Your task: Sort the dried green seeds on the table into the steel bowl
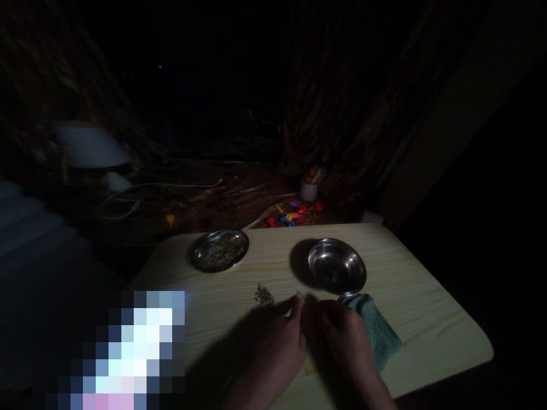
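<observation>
Leftmost we see a pale lampshade [93, 146] in the gloom beyond the tabletop [431, 324], with a white cable [171, 185] trailing to its right. Near the far left corner of the tabletop we find a shallow metal dish [212, 270] holding a layer of greenish plant bits [220, 251]. Closer to the near edge, around the middle, we see 1 small leafy clump [264, 296] lying on the wood, just beyond the left hand [278, 344]. That hand's thumb and forefinger come close together, with a faint pale-green bit [298, 294] at their tips; we cannot tell whether they pinch it. Past the far edge we notice bright little pieces [294, 216] scattered in front of 1 white pot [309, 189]. Toward the far right corner we see 1 metal bowl [337, 269], its inside facing us. Nearer, between the bowl and the near edge, the right hand [347, 336] has its fingers curled in, and we cannot tell whether they grip anything. Just right of it we see a bluish-green cloth [380, 333], stretching from the bowl's near side toward the tabletop's near edge
</observation>
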`<state>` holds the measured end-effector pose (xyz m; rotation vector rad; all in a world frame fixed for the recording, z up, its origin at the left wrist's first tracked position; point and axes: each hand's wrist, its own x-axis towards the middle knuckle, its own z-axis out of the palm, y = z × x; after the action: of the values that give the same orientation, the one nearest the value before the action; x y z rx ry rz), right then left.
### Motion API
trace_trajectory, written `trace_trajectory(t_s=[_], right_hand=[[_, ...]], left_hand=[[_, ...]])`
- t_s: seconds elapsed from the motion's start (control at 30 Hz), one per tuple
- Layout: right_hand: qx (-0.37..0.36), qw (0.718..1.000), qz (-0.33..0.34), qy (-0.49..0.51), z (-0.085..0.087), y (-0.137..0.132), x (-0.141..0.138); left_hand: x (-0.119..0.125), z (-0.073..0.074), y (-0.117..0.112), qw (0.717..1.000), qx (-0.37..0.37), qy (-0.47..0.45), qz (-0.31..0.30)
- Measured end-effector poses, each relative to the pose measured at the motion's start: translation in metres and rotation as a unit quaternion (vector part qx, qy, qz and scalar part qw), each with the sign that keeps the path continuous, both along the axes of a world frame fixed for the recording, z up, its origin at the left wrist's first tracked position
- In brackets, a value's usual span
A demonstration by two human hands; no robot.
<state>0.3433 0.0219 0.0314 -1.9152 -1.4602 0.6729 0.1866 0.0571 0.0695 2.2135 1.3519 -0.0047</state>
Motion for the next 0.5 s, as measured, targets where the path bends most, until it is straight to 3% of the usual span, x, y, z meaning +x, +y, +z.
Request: trace_trajectory(t_s=[0.3,0.5], right_hand=[[0.038,0.977,-0.028,0.208,-0.008,0.000,0.006],[0.040,0.961,-0.041,0.272,0.022,-0.001,0.018]], left_hand=[[-0.005,-0.005,-0.005,1.000,-0.006,-0.022,0.007],[0.005,0.019,0.001,0.999,0.022,-0.022,-0.014]])
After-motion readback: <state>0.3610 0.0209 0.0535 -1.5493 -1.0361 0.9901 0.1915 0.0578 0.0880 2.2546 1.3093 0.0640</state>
